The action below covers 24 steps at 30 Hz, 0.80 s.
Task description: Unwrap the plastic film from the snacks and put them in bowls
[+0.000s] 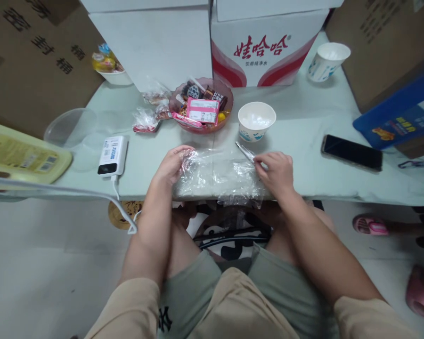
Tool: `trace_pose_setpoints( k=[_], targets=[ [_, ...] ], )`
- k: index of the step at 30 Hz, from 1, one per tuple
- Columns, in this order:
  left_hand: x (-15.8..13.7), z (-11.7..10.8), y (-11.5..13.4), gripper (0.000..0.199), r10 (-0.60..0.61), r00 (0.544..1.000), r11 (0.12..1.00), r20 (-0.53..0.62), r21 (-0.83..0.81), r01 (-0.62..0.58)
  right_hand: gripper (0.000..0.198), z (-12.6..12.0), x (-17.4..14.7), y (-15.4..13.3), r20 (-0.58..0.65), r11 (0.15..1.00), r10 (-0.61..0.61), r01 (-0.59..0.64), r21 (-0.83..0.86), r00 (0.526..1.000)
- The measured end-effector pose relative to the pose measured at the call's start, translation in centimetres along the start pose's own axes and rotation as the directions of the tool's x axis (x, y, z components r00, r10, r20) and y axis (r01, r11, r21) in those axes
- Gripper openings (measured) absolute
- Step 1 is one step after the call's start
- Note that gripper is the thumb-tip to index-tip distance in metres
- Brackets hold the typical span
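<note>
Clear crinkled plastic (215,175), a bag or a sheet of film, is spread on the table's front edge, and part of it hangs over. On its left end, my left hand (172,165) is closed with the plastic pinched in its fingers. My right hand (276,172) grips a slim silver tool (244,150) whose tip points up and left over the plastic; its exact kind is unclear. Just beyond the tool stands a white paper cup (256,121). A pink translucent bowl (200,128) of wrapped snacks sits behind the plastic.
Small snack bags (145,119) lie left of the bowl. A white power bank (113,156) with a cable stands farther left, near a yellow bottle (24,153). On the right are a phone (352,152), a second paper cup (328,62) and a blue package (399,110). White cartons (268,52) line the back.
</note>
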<state>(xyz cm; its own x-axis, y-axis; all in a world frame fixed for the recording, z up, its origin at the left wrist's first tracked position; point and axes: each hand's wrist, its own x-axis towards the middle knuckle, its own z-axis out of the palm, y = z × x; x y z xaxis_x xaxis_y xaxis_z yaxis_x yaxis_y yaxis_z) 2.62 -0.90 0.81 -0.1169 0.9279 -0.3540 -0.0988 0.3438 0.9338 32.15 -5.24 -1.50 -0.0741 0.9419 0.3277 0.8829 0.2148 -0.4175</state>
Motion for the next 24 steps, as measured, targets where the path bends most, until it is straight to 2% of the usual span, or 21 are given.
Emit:
trace_pose_setpoints(
  k=[3,5,7,9,12,14,16,22,24],
  targets=[
    [0.0,-0.1,0.0,0.009,0.006,1.0,1.0,0.008,-0.015,-0.006,0.018,-0.6,-0.1,-0.7,-0.129,0.996,-0.048,0.057,0.073,0.991],
    [0.0,-0.3,0.1,0.011,-0.002,0.999,0.999,0.033,-0.052,0.004,0.015,-1.5,-0.7,-1.0,-0.231,0.975,-0.1,0.142,0.17,0.968],
    [-0.1,-0.7,0.3,0.015,-0.025,0.998,0.993,0.063,-0.111,0.032,0.012,-2.4,-1.6,-1.1,-0.253,0.93,-0.177,0.246,0.273,0.951],
    [-0.1,-1.3,0.5,0.022,-0.039,0.996,0.986,0.078,-0.159,0.051,0.012,-3.1,-2.5,-0.9,-0.168,0.878,-0.28,0.323,0.354,0.945],
    [-0.1,-2.3,0.6,0.03,-0.017,0.997,0.985,0.077,-0.172,0.03,0.015,-3.4,-3.4,-0.2,0.108,0.855,-0.419,0.351,0.382,0.902],
    [-0.1,-2.9,0.7,0.033,-0.008,0.995,0.988,0.104,-0.152,0.023,0.019,-3.2,-3.5,0.1,0.285,0.88,-0.434,0.333,0.34,0.855],
    [-0.2,-3.5,0.7,0.033,-0.022,0.99,0.991,0.138,-0.131,0.04,0.023,-3.0,-3.5,0.2,0.381,0.898,-0.422,0.322,0.3,0.823],
    [-0.4,-4.4,1.0,0.021,-0.09,0.97,0.987,0.227,-0.108,0.117,0.032,-2.5,-3.4,-0.3,0.424,0.921,-0.386,0.311,0.236,0.82],
    [-0.5,-4.3,0.9,0.022,-0.053,0.972,0.995,0.228,-0.073,0.072,0.031,-2.7,-3.7,-0.4,0.364,0.905,-0.416,0.34,0.256,0.833]
  ],
)
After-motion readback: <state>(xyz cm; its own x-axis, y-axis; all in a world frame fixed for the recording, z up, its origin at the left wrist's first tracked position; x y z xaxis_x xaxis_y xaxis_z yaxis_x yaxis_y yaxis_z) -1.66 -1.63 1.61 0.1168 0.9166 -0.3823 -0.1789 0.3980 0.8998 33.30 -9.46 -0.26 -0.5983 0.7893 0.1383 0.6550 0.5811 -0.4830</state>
